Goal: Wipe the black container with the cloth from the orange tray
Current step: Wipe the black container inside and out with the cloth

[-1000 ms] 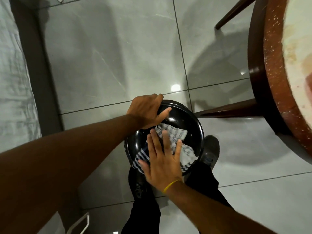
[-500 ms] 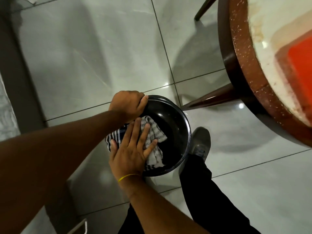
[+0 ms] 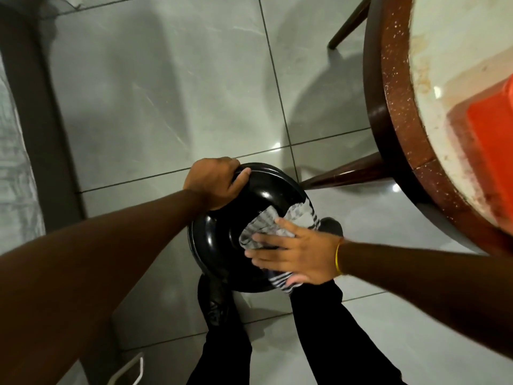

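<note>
Black trouser legs (image 3: 319, 337) and a shoe (image 3: 215, 298) are seen nearest, at the bottom of the view, on a pale tiled floor (image 3: 166, 93). Just above them the black container (image 3: 222, 240) is held in the air over the feet, apart from the floor and the table. It is round, so no long axis can be told; its glossy, stepped face is tilted towards the camera, and whether that face is its inside or its underside cannot be told. The striped cloth (image 3: 277, 220) is pressed onto its right part by the right hand (image 3: 299, 254), whose fingers are spread flat and point left; the cloth hangs past the rim at the right and at the bottom. The far-left rim is clamped by the left hand (image 3: 213, 184), fingers curled over the edge and thumb on the face. Open floor lies left and beyond. Near on the right, a brown table edge (image 3: 399, 129) and a slanted leg (image 3: 349, 173) are seen, with the orange tray (image 3: 494, 140) on the tabletop, well apart.
</note>
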The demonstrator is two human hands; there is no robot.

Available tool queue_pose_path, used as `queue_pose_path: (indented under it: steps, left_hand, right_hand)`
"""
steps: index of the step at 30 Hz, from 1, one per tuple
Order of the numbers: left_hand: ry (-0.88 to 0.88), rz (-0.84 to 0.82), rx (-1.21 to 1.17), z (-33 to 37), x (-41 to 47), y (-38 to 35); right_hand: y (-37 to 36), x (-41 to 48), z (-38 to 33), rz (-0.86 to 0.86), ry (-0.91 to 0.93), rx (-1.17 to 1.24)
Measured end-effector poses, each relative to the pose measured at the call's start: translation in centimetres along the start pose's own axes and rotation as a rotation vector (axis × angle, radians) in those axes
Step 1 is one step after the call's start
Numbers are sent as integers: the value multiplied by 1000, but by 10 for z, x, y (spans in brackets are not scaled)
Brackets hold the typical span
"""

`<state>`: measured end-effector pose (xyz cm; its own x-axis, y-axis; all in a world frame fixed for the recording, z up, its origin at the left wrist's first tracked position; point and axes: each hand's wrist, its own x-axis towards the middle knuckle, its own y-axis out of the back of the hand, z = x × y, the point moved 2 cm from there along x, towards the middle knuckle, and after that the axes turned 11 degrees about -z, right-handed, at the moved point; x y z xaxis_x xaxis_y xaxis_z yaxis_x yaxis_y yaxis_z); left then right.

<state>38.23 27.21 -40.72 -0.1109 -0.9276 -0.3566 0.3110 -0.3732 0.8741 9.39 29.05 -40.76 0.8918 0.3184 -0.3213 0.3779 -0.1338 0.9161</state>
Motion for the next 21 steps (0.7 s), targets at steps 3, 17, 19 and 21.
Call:
queue_pose_path:
  steps: [3, 17, 19, 21]
  left_hand:
    - [2, 6, -10, 2, 0, 0]
    - [78, 35, 40, 6, -1, -2]
    - [102, 40, 31, 7, -4, -1]
    - [110, 42, 32, 8, -4, -1]
  right_hand:
    - [10, -18, 37, -60, 119, -39]
    - [34, -26, 64, -160, 194, -94]
    - [27, -23, 47, -133, 131, -82]
    - [19, -23, 29, -92, 34, -66]
